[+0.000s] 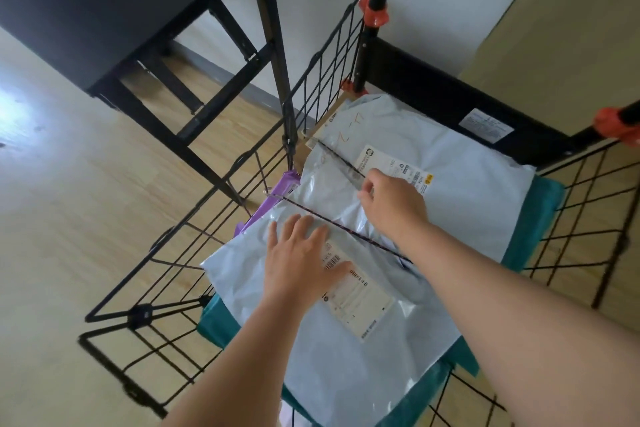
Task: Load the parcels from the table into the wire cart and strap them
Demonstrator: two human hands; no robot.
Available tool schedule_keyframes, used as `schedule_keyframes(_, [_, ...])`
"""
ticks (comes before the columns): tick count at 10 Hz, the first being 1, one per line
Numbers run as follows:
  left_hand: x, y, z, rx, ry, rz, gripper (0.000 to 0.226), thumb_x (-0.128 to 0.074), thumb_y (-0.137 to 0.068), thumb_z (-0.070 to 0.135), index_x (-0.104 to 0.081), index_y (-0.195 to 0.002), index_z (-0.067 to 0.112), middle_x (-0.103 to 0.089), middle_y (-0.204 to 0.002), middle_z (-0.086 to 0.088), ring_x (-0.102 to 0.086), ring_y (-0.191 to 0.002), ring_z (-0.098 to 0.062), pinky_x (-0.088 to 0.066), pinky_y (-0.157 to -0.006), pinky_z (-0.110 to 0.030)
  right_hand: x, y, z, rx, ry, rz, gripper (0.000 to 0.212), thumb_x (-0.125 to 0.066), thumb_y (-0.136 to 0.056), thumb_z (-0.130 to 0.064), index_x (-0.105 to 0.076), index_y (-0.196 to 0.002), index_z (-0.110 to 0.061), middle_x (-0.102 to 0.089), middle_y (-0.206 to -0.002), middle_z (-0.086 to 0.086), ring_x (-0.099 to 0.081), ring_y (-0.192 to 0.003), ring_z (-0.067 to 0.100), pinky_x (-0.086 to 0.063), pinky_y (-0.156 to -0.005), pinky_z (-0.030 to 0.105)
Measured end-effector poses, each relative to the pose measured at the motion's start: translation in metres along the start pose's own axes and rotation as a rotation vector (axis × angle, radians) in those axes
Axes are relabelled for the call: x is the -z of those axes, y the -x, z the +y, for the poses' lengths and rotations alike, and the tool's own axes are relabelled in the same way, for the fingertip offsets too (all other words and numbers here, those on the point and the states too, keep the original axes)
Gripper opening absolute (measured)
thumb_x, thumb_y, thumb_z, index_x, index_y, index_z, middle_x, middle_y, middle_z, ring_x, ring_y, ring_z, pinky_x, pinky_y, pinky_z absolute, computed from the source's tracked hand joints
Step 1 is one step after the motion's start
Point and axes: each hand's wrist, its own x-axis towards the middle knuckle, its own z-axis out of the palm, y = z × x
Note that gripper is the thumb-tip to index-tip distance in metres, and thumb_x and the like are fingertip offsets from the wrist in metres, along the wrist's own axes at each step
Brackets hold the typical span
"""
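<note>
One grey parcel (pixel 346 374), left grip (pixel 298 253) spread flat on it, right grip (pixel 394 201) pinching strap cord (pixel 334 154)

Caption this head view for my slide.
Left hand presses a grey mailer in the wire cart; right hand pinches the elastic cord.

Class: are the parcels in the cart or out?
In: pale grey plastic parcels lie between mesh sides of the black wire cart.

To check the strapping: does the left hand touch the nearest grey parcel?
Touching. The head view shows the left hand lying flat, fingers spread, on the nearest grey parcel, covering part of its label.
</note>
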Motion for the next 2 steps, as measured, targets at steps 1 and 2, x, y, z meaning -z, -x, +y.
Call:
schedule_keyframes(1, [0.013, -0.001, 0.002, -0.021, -0.003, 0.036, 0.059, -0.047, -0.087, 0.066, -0.050, -0.135, 0.034, -0.043, -0.142, 0.009, -0.030, -0.138, -0.017, -0.017, -0.119, -0.042, 0.013, 0.006, -0.002, -0.025, 0.044, -0.015, 0.015, -0.044, -0.101, -0.026, -0.056, -0.103, -0.019, -0.066, -0.101, 0.003, -0.058, -0.087, 0.026, -0.042, -0.068, 0.031])
schedule_keyframes(2, [0.029, -0.009, 0.006, -0.019, 0.027, 0.049, 0.049, -0.047, -0.094, 0.053, -0.049, -0.138, 0.030, -0.047, -0.140, 0.007, -0.039, -0.133, -0.017, -0.028, -0.113, -0.036, 0.025, 0.013, -0.002, -0.049, 0.030, -0.027, 0.015, -0.044, -0.098, -0.025, -0.058, -0.100, -0.020, -0.066, -0.102, 0.002, -0.060, -0.091, 0.026, -0.043, -0.070, 0.031])
